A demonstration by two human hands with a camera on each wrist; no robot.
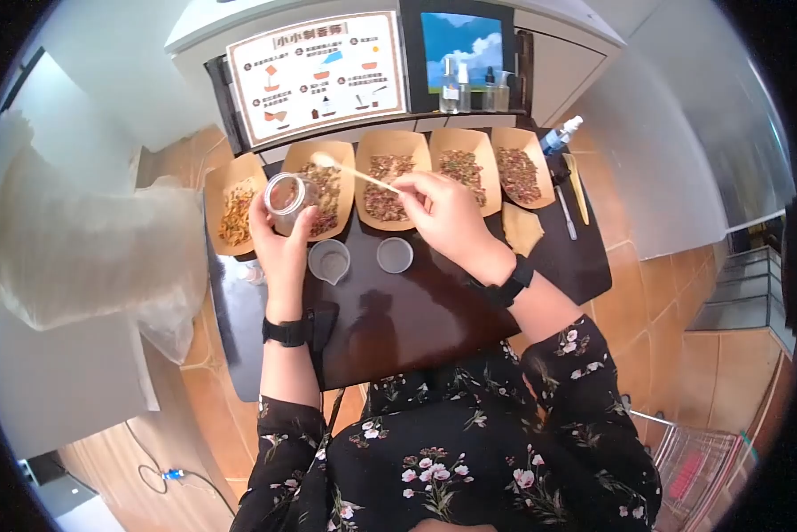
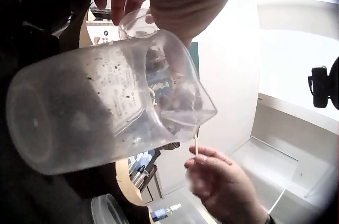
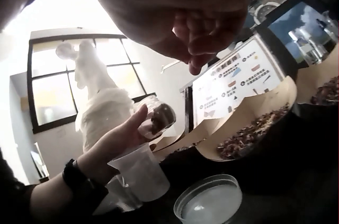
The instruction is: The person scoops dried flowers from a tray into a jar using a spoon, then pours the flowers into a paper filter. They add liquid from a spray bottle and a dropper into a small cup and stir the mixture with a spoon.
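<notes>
The left hand [image 1: 280, 253] grips a clear glass jar [image 1: 289, 193], its mouth tilted up toward the camera; dark material shows inside the jar [image 3: 160, 120] in the right wrist view. Between thumb and fingers, the right hand [image 1: 451, 220] pinches a thin light wooden stick [image 1: 367, 178], whose pale, wider end lies over the second paper tray [image 1: 345, 208], right of the jar. Below the jar stand a spouted plastic cup [image 1: 329, 262] and a shallow clear round container [image 1: 395, 255]. The left wrist view shows the spouted cup [image 2: 79, 107] up close.
Several paper trays of dried petals, including a centre tray [image 1: 393, 222], line the dark table [image 1: 389, 328]. Behind stand an instruction sheet [image 1: 318, 75] and small bottles [image 1: 464, 93]. A spray bottle [image 1: 561, 136], utensils and a tan cloth-like piece [image 1: 522, 229] lie right.
</notes>
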